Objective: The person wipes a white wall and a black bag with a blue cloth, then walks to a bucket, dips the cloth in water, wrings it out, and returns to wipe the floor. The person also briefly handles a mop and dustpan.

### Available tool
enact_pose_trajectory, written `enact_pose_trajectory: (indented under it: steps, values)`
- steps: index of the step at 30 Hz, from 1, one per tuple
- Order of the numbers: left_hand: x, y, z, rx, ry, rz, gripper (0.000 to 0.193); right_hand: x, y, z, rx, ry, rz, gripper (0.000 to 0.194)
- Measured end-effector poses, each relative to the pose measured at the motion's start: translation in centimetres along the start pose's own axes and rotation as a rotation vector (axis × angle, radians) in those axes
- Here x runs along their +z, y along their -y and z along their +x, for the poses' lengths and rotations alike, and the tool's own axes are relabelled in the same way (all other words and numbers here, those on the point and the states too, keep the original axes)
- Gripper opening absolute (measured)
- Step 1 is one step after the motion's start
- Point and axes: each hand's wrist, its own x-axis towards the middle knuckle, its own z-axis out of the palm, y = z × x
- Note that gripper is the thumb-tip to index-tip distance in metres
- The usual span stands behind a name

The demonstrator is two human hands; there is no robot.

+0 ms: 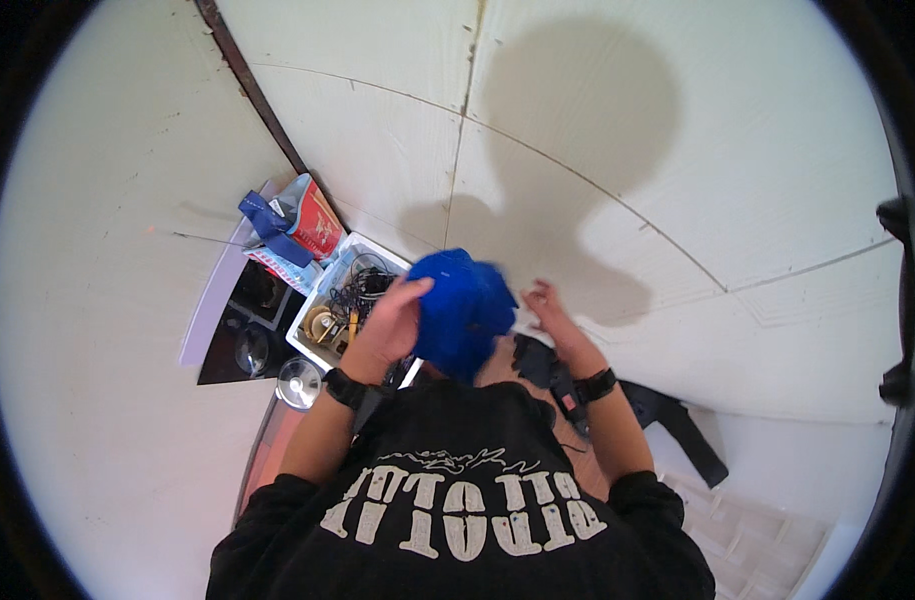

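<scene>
A bright blue cloth item (461,315) hangs in front of my chest. It is blurred, and I cannot tell whether it is a cap or a folded cloth. My left hand (391,321) grips its left side, with the thumb lying over the front. To the right, my right hand (549,309) is held up with bent, parted fingers, a small gap away from the cloth. Behind my left hand stands a white box (312,349) of tangled black cables (361,291) and a tape roll (320,324); the blue item and my hand hide part of it.
Left of the box are a red and blue bag (318,221) with a dark blue strap (273,229), a glossy black panel (236,341) and a round glass lid (300,383). Black straps or gear (558,375) lie at lower right. A panelled wall (397,157) rises ahead.
</scene>
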Motion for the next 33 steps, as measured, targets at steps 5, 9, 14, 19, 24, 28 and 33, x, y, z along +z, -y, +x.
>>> enact_pose_trajectory:
  steps: [5, 9, 14, 19, 24, 28, 33]
  values:
    - [1.4, 3.4, 2.1, -0.170, 0.089, -0.005, 0.044, 4.8, -2.5, 3.1, 0.198, 0.720, 0.890, 0.063]
    - [-1.5, 4.6, 2.7, -0.003, 0.077, 0.293, 0.040, 7.9, -2.6, 5.6, 0.190, 0.730, 1.172, 0.054]
    - [-8.7, 5.5, 2.0, 0.278, -0.204, 0.621, 0.032, 9.8, -1.4, 5.0, 0.182, 0.288, 0.887, 0.043]
    - [-14.1, 5.3, -0.5, -0.002, -0.327, 0.513, 0.024, 6.5, 9.1, 2.4, -0.625, -0.533, 0.379, 0.052]
    - [-14.2, 4.3, 0.0, 0.026, -0.299, 0.479, 0.019, 1.5, 27.1, 1.5, -1.396, -1.310, -0.886, 0.059]
    - [-13.8, 4.0, 1.1, 0.049, -0.324, 0.435, 0.016, 4.0, 31.8, 5.9, -1.519, -1.197, -1.216, 0.060]
    - [-14.3, 4.6, 0.7, 0.026, -0.379, 0.380, 0.014, 10.0, 22.7, 15.3, -1.368, -0.589, -1.551, 0.046]
